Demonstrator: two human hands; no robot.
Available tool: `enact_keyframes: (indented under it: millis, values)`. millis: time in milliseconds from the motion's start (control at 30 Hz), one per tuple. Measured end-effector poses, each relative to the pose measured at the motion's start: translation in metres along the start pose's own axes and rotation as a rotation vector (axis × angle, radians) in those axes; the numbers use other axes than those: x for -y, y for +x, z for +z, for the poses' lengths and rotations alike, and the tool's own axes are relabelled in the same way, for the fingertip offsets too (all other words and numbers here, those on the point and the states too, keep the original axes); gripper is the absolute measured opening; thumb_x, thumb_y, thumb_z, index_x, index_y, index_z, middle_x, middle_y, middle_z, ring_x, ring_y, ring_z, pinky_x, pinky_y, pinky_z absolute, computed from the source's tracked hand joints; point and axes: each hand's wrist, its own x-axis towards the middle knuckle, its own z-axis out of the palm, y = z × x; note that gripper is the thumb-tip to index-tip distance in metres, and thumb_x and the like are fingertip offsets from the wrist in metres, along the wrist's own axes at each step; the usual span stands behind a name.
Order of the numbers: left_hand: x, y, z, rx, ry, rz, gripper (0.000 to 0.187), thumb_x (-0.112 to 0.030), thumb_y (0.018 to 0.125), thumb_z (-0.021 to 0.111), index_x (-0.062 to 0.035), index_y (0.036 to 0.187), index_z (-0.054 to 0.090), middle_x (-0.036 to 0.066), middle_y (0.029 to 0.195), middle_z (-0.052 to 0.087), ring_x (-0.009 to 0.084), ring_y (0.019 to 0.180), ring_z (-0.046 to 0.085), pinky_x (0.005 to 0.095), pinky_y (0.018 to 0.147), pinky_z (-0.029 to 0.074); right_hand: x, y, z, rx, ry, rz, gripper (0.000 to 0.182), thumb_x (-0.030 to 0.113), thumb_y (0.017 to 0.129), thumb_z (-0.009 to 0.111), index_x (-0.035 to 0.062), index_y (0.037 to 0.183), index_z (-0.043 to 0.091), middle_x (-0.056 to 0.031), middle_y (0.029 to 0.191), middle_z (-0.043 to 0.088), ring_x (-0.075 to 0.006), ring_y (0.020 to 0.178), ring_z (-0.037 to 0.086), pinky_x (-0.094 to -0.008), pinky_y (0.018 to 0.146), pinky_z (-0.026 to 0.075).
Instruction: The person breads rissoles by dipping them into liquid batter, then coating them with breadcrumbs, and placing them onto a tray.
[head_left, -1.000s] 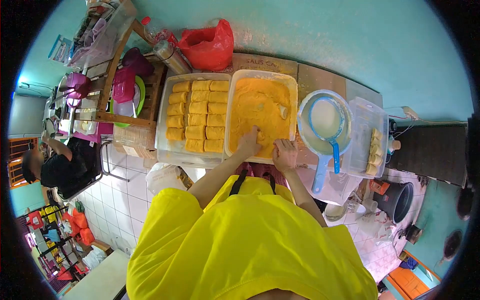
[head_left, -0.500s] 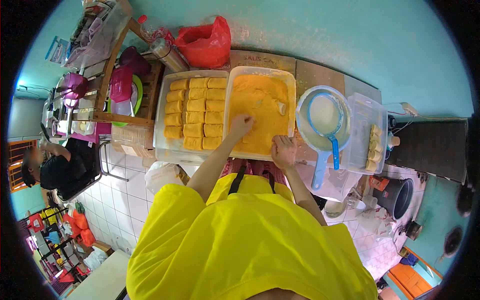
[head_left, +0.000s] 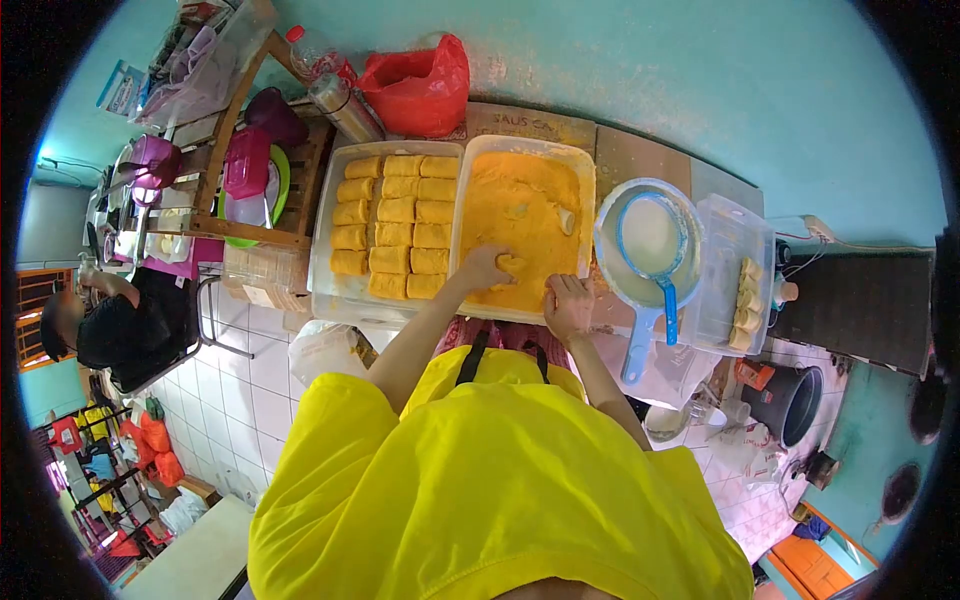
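A shallow plastic tub [head_left: 592, 190] holds a bed of orange crumbs [head_left: 520, 180]. My left hand [head_left: 484, 268] is down in the crumbs at the tub's left side, its fingers curled against a small heap of them. Whether a roll lies under that heap is hidden. My right hand [head_left: 570, 302] rests by the near right corner with its fingers bent; what they hold, if anything, cannot be seen. A pale, partly coated roll [head_left: 567, 221] lies in the crumbs near the right wall. Rows of orange-coated rolls [head_left: 398, 209] fill the tub on the left.
On the right stands a basin [head_left: 606, 262] of whitish liquid with a blue-rimmed strainer [head_left: 668, 300] across it. Beyond that, a clear tub [head_left: 730, 215] holds several pale rolls [head_left: 746, 310]. A red plastic bag [head_left: 415, 90] sits behind. A person [head_left: 120, 325] is far left.
My left hand has moved slightly down and its fingers now gather crumbs into a small heap. My right hand has stayed by the corner. The whole view has shifted a little.
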Motion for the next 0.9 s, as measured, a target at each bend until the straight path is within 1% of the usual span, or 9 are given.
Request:
enact_keyframes:
  millis: [133, 233, 333, 433, 567, 700, 767, 867, 900]
  values:
    - [-0.008, -0.017, 0.001, -0.046, -0.022, 0.098, 0.051, -0.013, 0.066, 0.077, -0.0030, 0.113, 0.060, 0.018, 0.110, 0.062, 0.0331, 0.106, 0.057, 0.0365, 0.090, 0.045, 0.000, 0.001, 0.001, 0.022, -0.006, 0.015, 0.014, 0.008, 0.068, 0.059, 0.0082, 0.082, 0.056, -0.0076, 0.077, 0.058, -0.0244, 0.079, 0.056, -0.0386, 0.072, 0.037]
    - [-0.006, -0.024, 0.002, -0.192, -0.053, 0.311, 0.046, -0.009, 0.069, 0.073, -0.0084, 0.113, 0.061, 0.014, 0.100, 0.065, 0.0239, 0.094, 0.062, 0.0316, 0.082, 0.048, 0.002, 0.001, -0.002, 0.054, -0.004, 0.031, 0.014, 0.008, 0.068, 0.059, 0.0080, 0.082, 0.056, -0.0080, 0.078, 0.058, -0.0246, 0.080, 0.057, -0.0388, 0.073, 0.037]
    - [-0.003, -0.031, -0.008, -0.264, -0.350, 0.168, 0.041, -0.005, 0.073, 0.072, -0.0088, 0.113, 0.061, 0.006, 0.096, 0.065, 0.0133, 0.088, 0.059, 0.0264, 0.074, 0.047, 0.000, -0.001, -0.001, 0.053, -0.015, 0.037, 0.014, 0.009, 0.069, 0.059, 0.0080, 0.082, 0.056, -0.0087, 0.079, 0.059, -0.0251, 0.081, 0.057, -0.0390, 0.075, 0.038]
    - [-0.006, -0.046, -0.031, -0.415, -0.683, 0.206, 0.040, -0.006, 0.077, 0.070, -0.0114, 0.116, 0.060, 0.000, 0.096, 0.062, 0.0061, 0.081, 0.053, 0.0226, 0.067, 0.045, -0.004, -0.003, 0.005, 0.023, -0.029, 0.005, 0.013, 0.010, 0.069, 0.059, 0.0080, 0.082, 0.056, -0.0098, 0.081, 0.060, -0.0260, 0.081, 0.057, -0.0393, 0.077, 0.038]
    - [0.008, -0.095, -0.081, -0.579, -1.022, -0.156, 0.043, -0.008, 0.081, 0.068, -0.0138, 0.121, 0.055, 0.000, 0.102, 0.061, 0.0072, 0.084, 0.056, 0.0240, 0.066, 0.047, -0.006, -0.004, 0.011, 0.023, -0.010, -0.019, 0.010, 0.010, 0.071, 0.056, 0.0075, 0.081, 0.057, -0.0100, 0.080, 0.060, -0.0269, 0.080, 0.057, -0.0398, 0.076, 0.038]
    - [0.090, -0.131, -0.099, -0.896, -1.156, -0.328, 0.046, -0.006, 0.081, 0.066, -0.0130, 0.124, 0.051, 0.004, 0.103, 0.061, 0.0110, 0.088, 0.060, 0.0256, 0.071, 0.050, -0.003, 0.000, 0.008, 0.010, -0.013, -0.044, 0.009, 0.010, 0.073, 0.054, 0.0072, 0.081, 0.057, -0.0086, 0.078, 0.059, -0.0263, 0.078, 0.056, -0.0392, 0.074, 0.037]
    - [0.160, -0.138, -0.096, -0.993, -0.932, -0.481, 0.041, -0.006, 0.080, 0.065, -0.0119, 0.120, 0.056, 0.006, 0.102, 0.062, 0.0147, 0.085, 0.061, 0.0275, 0.073, 0.051, -0.002, 0.000, 0.007, 0.023, -0.027, -0.041, 0.009, 0.010, 0.073, 0.053, 0.0073, 0.081, 0.056, -0.0080, 0.077, 0.059, -0.0261, 0.078, 0.056, -0.0389, 0.073, 0.036]
    - [0.154, -0.150, -0.112, -0.975, -0.620, -0.843, 0.038, -0.005, 0.077, 0.066, -0.0101, 0.115, 0.061, 0.008, 0.102, 0.063, 0.0176, 0.088, 0.061, 0.0287, 0.073, 0.052, 0.000, 0.000, 0.006, 0.035, -0.041, -0.030, 0.008, 0.009, 0.073, 0.053, 0.0077, 0.081, 0.056, -0.0074, 0.077, 0.059, -0.0258, 0.078, 0.056, -0.0388, 0.073, 0.036]
    - [0.171, -0.146, -0.110, -1.015, -0.730, -0.847, 0.037, -0.006, 0.077, 0.067, -0.0094, 0.114, 0.062, 0.010, 0.103, 0.063, 0.0186, 0.090, 0.061, 0.0300, 0.075, 0.052, 0.000, 0.001, 0.006, 0.029, -0.030, -0.036, 0.008, 0.009, 0.073, 0.053, 0.0078, 0.081, 0.056, -0.0073, 0.077, 0.059, -0.0258, 0.078, 0.056, -0.0388, 0.073, 0.036]
